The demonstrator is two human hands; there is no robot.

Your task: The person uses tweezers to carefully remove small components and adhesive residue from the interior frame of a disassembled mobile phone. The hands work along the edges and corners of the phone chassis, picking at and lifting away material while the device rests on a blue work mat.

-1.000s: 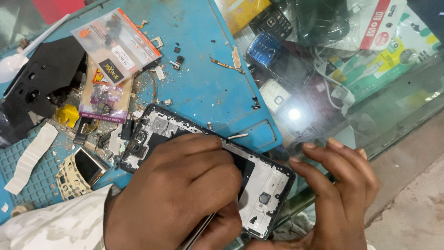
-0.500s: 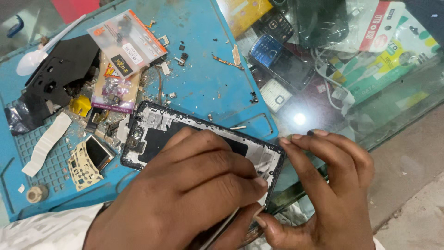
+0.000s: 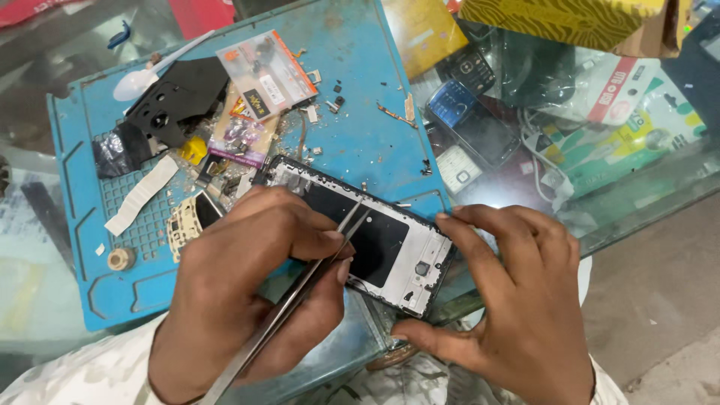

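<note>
Now, from the head camera, looking straight down: the left hand (image 3: 255, 292) is pinched shut around a pair of metal tweezers (image 3: 300, 289), tips angled up over the opened phone frame (image 3: 360, 236). That frame lies face-down at the near edge of the blue repair mat (image 3: 352, 97), its lower end jutting over the glass counter (image 3: 637, 202). The right hand (image 3: 517, 300) braces it, fingers curled along the frame's right end and thumb tucked under the bottom corner, gripping the edge rather than the middle. I'd call this a light, thin, stiff piece, but fragile: exposed board parts and a dark panel in the centre, so the bare rim is the safe place to hold. The tweezers look slim and slippery, needing that firm pinch.

Further up the mat, a black plastic back cover (image 3: 180, 94), a clear parts packet (image 3: 262, 71), a white ribbon strip (image 3: 139, 195) and scattered screws. Under the glass sit old keypad phones (image 3: 469, 124).
</note>
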